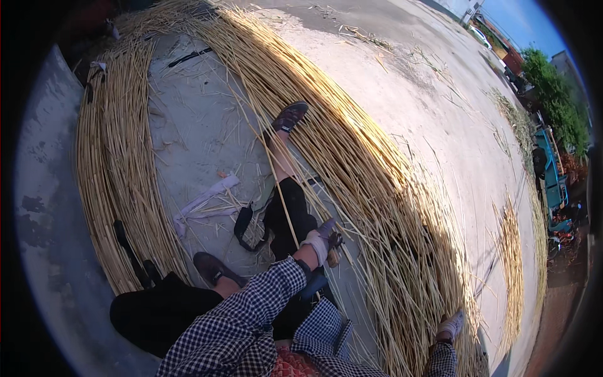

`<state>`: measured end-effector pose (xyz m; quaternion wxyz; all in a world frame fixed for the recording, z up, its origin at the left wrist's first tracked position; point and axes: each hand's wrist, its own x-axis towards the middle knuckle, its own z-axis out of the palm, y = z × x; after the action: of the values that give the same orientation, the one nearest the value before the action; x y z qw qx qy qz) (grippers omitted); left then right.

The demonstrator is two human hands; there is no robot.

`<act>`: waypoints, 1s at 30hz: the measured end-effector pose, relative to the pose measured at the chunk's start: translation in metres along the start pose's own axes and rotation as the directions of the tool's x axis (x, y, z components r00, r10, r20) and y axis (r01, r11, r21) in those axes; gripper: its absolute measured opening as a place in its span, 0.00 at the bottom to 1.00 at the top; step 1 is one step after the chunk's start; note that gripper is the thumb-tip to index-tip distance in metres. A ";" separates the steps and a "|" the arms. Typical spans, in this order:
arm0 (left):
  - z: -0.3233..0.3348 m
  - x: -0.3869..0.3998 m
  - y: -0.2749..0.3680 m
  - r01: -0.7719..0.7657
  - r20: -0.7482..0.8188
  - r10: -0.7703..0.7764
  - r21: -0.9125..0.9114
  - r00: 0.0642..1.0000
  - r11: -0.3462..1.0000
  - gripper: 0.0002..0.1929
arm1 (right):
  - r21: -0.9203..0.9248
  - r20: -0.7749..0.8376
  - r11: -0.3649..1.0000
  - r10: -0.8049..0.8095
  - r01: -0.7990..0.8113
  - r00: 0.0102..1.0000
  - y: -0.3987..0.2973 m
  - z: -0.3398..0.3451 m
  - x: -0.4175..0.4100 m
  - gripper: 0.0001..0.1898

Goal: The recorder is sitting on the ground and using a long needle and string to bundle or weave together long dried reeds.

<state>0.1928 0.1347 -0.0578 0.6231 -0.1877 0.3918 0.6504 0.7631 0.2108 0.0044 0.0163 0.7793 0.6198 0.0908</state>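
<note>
My left hand (322, 241), in a gloved covering with a pale cuff, is closed around a few long, dry reed-like stalks (271, 155) above my dark trouser leg. A small tan, rounded thing shows at its fingers; I cannot tell what it is. At the lower right, my right hand (451, 325), in a whitish glove, rests at the edge of a long heap of stalks (348, 141). Its fingers are too small and blurred to read. One of my shoes (291, 116) lies against the heap, the other (214, 269) on the concrete.
Bundled stalks (125, 155) lie along the left beside a concrete wall or ledge (40, 226). Between the heaps are a pale cloth strip (207, 198) and a black strap (242, 226). A smaller stalk pile (511, 278) and a blue vehicle (555, 174) are at right.
</note>
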 end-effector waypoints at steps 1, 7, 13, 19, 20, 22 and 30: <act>0.000 -0.003 -0.006 0.037 -0.027 -0.036 0.043 0.999 0.998 0.20 | 0.113 0.004 0.988 -0.104 0.103 0.995 -0.052 -0.005 -0.001 0.19; -0.019 -0.099 0.008 -0.134 0.416 0.114 0.019 0.902 0.991 0.11 | 0.958 0.229 0.286 -0.690 -0.031 0.687 -0.344 -0.075 -0.058 0.16; -0.029 -0.223 0.020 -0.139 0.354 0.068 0.179 0.933 0.974 0.09 | 0.823 0.385 0.360 -0.922 -0.439 -0.034 -0.550 -0.174 -0.182 0.26; -0.039 -0.253 0.012 -0.063 0.159 0.075 -0.079 0.984 0.995 0.23 | 0.907 0.412 0.379 -0.888 -0.181 0.204 -0.648 -0.175 -0.224 0.15; -0.042 -0.252 0.012 -0.066 0.155 0.080 -0.094 0.985 0.993 0.23 | 0.896 0.437 0.414 -0.887 -0.158 0.153 -0.655 -0.167 -0.226 0.15; -0.047 -0.254 0.012 -0.012 0.171 0.041 -0.170 0.984 0.985 0.24 | 0.951 0.303 0.309 -0.911 -0.023 0.280 -0.663 -0.152 -0.225 0.14; -0.054 -0.247 0.008 0.004 0.295 0.042 -0.152 0.954 0.988 0.22 | 0.968 0.249 0.240 -0.905 -0.069 0.346 -0.660 -0.144 -0.223 0.15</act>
<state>0.2098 -0.0691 0.0917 0.6527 -0.1303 0.2450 0.7049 0.0562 0.1345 0.0278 -0.0761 0.3405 0.6893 -0.6349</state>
